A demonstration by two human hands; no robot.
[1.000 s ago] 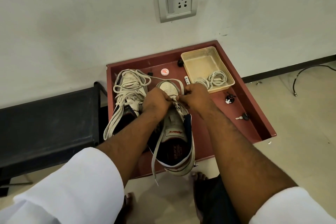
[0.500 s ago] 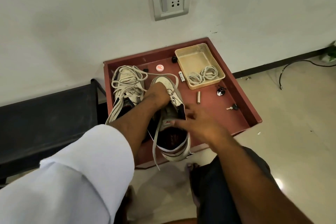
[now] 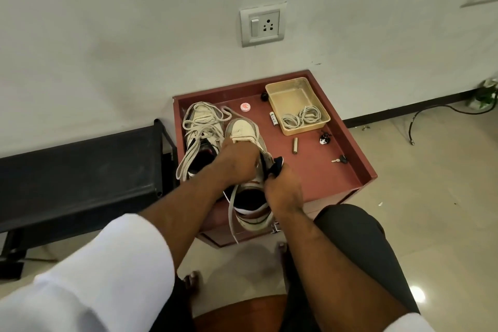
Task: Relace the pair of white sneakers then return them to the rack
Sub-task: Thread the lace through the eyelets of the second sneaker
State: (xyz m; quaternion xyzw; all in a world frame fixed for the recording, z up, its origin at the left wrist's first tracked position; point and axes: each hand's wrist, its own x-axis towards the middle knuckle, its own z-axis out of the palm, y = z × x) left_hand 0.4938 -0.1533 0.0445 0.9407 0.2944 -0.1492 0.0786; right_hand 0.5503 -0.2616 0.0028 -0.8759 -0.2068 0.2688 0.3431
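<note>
On the dark red, raised-rim cabinet top, the nearer white leather sneaker with a navy lining lies with its toe towards the wall and its heel hanging over the front edge, so its long axis runs straight away from the person. The left hand rests over the tongue and eyelet rows near the middle of that shoe, fingers curled down; whether it pinches a lace there is hidden. The right hand sits just right of the shoe's opening and pinches the navy collar flap, pulling it outward. A loose flat white lace trails from the shoe past the front edge. The second white sneaker, draped in slack laces, lies touching the first shoe's left side. Spare coiled laces sit in the beige plastic tray at the far right corner. The low black rack stands left of the cabinet, nearer the left hand.
</note>
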